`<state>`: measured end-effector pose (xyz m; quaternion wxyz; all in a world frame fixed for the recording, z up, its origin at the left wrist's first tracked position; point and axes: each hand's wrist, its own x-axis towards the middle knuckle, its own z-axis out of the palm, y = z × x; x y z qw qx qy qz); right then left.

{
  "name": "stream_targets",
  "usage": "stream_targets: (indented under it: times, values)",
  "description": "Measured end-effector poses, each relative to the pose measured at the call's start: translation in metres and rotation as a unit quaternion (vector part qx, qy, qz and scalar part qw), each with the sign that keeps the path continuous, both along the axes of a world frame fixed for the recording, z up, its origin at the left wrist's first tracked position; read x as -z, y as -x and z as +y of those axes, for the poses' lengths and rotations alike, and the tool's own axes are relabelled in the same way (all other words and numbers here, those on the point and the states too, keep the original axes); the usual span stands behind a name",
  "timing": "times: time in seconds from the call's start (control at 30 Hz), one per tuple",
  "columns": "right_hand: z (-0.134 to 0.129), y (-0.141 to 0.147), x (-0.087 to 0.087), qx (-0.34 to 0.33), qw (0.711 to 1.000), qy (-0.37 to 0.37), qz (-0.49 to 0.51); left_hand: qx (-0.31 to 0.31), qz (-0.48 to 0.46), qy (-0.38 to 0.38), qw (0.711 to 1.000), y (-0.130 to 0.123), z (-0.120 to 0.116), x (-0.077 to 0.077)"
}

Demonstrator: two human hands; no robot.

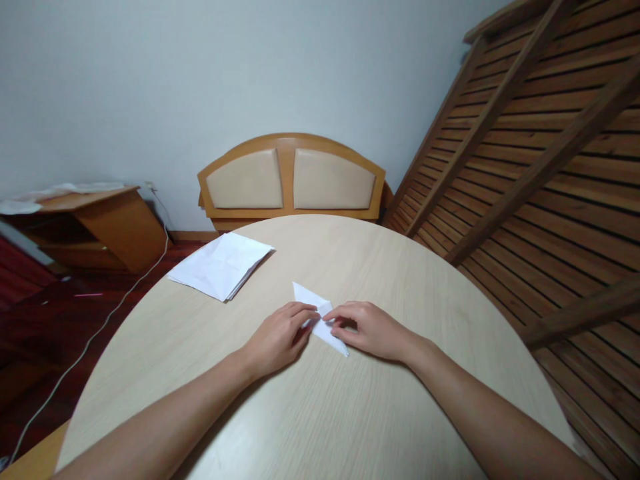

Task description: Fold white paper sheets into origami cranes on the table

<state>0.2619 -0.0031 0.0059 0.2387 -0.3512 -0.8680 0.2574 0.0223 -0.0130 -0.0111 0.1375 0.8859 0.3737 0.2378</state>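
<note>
A small folded piece of white paper (pixel 330 335) lies on the round table, slanting from upper left to lower right with pointed ends. My left hand (pixel 284 331) is at its left side, fingers bent and closed on the paper's middle. From the right, my right hand (pixel 367 327) pinches the paper close to the left fingertips, thumb and forefinger curled. Both sets of fingertips nearly meet over the centre and cover part of the folds there.
The pale round wooden table (pixel 400 280) carries a stack of white paper sheets (pixel 220 263) at its far left. Beyond stands a padded wooden headboard (pixel 289 173). Wooden slats (pixel 540 167) lean at the right. A low cabinet (pixel 115 230) and a white cable (pixel 100 330) are at the left.
</note>
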Motion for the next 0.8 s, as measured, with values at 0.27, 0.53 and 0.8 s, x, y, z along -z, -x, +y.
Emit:
stream_targets:
  times: [0.27, 0.53, 0.8]
  values:
    - [0.000, 0.006, 0.001, 0.031, 0.998, 0.000, 0.046, -0.019, -0.027, 0.052, 0.998, -0.002, -0.006, -0.005]
    - [0.004, 0.001, 0.002, 0.023, 0.998, 0.037, 0.045, -0.051, -0.041, 0.089, 0.994, -0.004, -0.007, -0.009]
    - [0.006, -0.004, 0.002, 0.016, 0.998, 0.040, 0.050, -0.045, -0.034, 0.079, 0.995, -0.005, -0.006, -0.009]
